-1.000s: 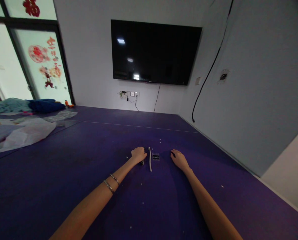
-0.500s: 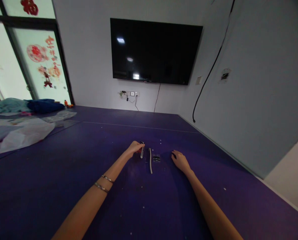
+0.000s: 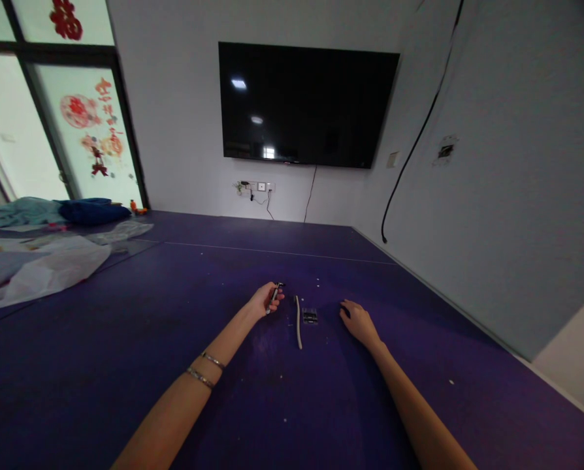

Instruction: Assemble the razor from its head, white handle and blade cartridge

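A slim silver-and-black razor (image 3: 274, 297) lies across the fingers of my left hand (image 3: 263, 300), which is closed on its handle, the dark head pointing up and away. Just right of that hand, a pale toothbrush-like stick (image 3: 298, 326) with a dark tip rests on the purple surface (image 3: 213, 405). Beside the stick is a small clear packet (image 3: 310, 316) with dark pieces in it. My right hand (image 3: 358, 322) rests on the surface to the right of the packet, fingers loosely bent and nothing seen in them.
White plastic sheeting (image 3: 47, 271) and folded blue cloth (image 3: 93, 211) lie at the far left. A television (image 3: 306, 104) hangs on the wall ahead, above a row of sockets (image 3: 261, 187). A black cable (image 3: 414, 140) dangles down the right wall. Small white specks dot the surface.
My left hand has turned, palm more upward, and the razor has tilted with it from near upright to slanting. My right hand stays in place. The view has shifted slightly.
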`<state>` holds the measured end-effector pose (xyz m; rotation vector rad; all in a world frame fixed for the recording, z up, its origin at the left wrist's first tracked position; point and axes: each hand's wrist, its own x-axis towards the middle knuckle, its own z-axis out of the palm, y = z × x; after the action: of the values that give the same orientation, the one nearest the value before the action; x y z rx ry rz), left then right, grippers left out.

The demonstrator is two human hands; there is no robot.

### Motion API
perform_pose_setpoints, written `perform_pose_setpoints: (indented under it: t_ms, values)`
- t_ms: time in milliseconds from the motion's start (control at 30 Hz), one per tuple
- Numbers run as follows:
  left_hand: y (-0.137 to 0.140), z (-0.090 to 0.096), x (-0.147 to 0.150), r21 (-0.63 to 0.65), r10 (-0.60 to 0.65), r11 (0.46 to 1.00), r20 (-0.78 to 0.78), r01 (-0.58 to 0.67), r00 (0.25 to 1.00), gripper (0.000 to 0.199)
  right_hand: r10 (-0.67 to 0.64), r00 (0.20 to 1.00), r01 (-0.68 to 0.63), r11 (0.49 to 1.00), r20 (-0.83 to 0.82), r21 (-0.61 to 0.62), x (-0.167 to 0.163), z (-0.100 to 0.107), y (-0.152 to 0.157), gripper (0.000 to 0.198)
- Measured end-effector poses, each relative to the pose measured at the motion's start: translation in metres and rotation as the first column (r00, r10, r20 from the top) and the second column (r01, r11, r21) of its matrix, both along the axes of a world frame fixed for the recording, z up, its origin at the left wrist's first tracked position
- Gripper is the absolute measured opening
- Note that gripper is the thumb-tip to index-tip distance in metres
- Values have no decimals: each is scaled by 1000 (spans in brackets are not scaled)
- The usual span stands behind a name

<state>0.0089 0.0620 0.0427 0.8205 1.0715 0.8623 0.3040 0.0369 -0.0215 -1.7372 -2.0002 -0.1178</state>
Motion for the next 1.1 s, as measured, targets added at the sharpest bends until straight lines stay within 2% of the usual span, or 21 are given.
perform_pose_setpoints:
  t_ms: [133,300,700,1100]
  values:
    - [-1,-4,-2,-74,-49,996,70,54,996,37,-3,1000,3,1000,-11,-12,0,1,0,38]
    - [-2,-12,-4,-172,-27,983,192,61,981,40,-16,1000,15,999,-16,-42,-1,2,1,38]
    - [-3,-18,-8,-243,12,969,177,32,984,43,-33,999,33,998,-6,-44,-2,5,-3,38]
    - [-10,-14,-4,-219,14,976,140,17,990,41,-40,999,40,998,-1,-41,-2,6,-4,38]
